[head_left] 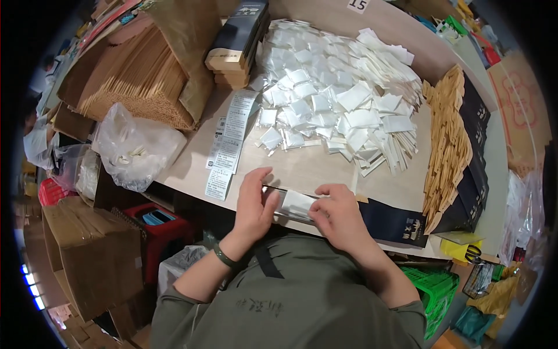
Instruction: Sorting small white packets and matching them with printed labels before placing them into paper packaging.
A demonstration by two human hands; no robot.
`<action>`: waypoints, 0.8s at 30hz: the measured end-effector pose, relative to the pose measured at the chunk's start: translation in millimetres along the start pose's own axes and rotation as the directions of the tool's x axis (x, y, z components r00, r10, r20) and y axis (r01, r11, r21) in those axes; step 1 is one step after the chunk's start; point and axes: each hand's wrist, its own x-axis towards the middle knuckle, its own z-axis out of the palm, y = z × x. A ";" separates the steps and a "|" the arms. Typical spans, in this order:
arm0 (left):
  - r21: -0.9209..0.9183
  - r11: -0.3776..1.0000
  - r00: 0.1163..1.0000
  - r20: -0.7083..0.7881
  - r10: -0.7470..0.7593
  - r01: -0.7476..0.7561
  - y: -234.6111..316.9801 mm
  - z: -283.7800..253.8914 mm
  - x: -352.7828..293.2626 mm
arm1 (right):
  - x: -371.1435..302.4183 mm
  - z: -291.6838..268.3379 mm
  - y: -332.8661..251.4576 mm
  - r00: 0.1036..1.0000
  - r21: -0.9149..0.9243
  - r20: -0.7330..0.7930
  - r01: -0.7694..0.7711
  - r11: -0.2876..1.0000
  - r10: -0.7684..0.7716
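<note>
At the table's near edge, a white rectangular packet (297, 204) lies on a clear, shiny strip with dark edges (279, 191); I cannot tell whether this is a tray or a sleeve. My left hand (254, 200) curls its fingers and thumb round the strip's left end. At the packet's right end, my right hand (336, 216) pinches with bent fingers and thumb. A dark blue printed paper pouch (395, 224) lies flat beside my right wrist. Beyond my hands spreads a heap of small clear sachets with white contents (302, 107), mixed with white paper packets (366, 119).
Printed label strips (229, 139) lie left of the heap. Dark boxes (238, 35) and a carton of brown cardboard pieces (139, 81) stand at the back left, near a clear plastic bag (136, 148). Stacked brown-edged pouches (447, 145) line the right side, with scissors (474, 253) below.
</note>
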 end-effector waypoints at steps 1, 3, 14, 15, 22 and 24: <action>-0.008 1.000 1.000 0.013 0.002 -0.002 0.8 4.4 0.1 | -1.5 1.4 2.6 0.997 0.092 -0.027 -0.072 0.993 0.074; 0.006 1.000 0.999 0.033 0.008 -0.008 1.5 13.2 0.6 | -3.8 8.3 7.5 0.984 0.179 -0.054 -0.156 0.972 0.168; 0.312 0.898 0.911 0.369 0.186 -0.310 18.9 18.0 12.9 | -80.0 -38.1 49.1 0.989 -0.005 -0.138 -0.056 0.998 0.054; 0.312 0.895 0.908 0.371 0.194 -0.319 18.5 22.4 13.5 | -76.9 -30.2 48.1 0.989 -0.007 -0.139 -0.055 0.998 0.054; 0.211 0.914 0.897 0.357 0.258 -0.347 23.3 -9.9 36.4 | -42.1 -18.1 22.1 0.986 0.002 -0.160 -0.053 0.999 0.053; 0.393 0.853 0.939 0.154 0.308 -0.344 17.5 -50.6 66.7 | -34.8 -18.5 14.1 0.991 -0.238 0.033 0.132 0.962 -0.128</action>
